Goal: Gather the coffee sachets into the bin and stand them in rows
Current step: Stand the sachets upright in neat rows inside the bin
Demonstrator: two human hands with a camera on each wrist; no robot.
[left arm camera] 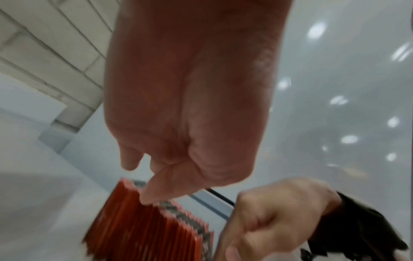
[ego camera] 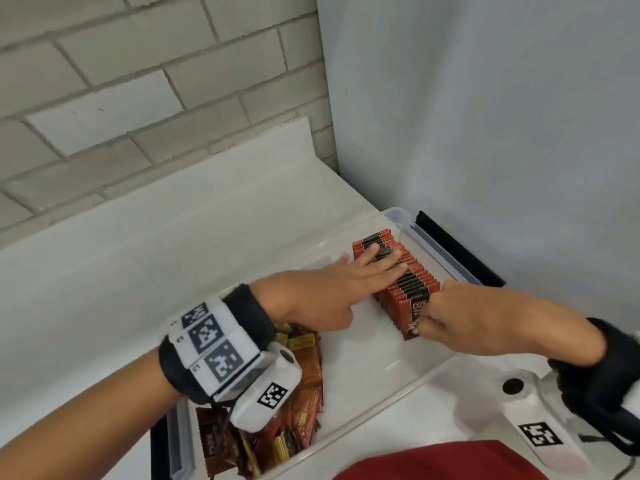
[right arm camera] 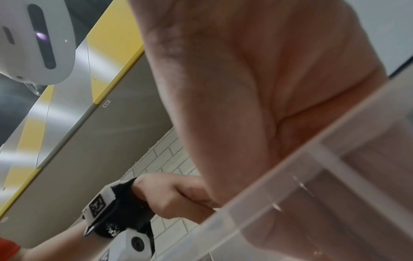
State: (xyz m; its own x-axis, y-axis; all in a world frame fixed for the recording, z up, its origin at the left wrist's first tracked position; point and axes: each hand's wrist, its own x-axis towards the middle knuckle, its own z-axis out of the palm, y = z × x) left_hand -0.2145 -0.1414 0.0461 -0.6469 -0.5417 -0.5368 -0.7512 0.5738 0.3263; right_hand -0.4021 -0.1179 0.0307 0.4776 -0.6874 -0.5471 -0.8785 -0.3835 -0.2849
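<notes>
Sachets [ego camera: 398,275] stand on edge in one packed row along the far right of the clear bin [ego camera: 398,216], which sits on the white tabletop [ego camera: 173,237]. A loose heap of sachets [ego camera: 301,393] lies at the bin's near left end. The left hand [ego camera: 332,285] lies flat, fingers [ego camera: 381,261] straight, pressing on the row's top edges. The right hand [ego camera: 460,313] has its fingers curled, pinching the nearest sachet at the row's near end. To do this well, I judge: keep the flat hand steadying the tops while the right squeezes the end packet upright and snug, so the row cannot fan out or topple.
</notes>
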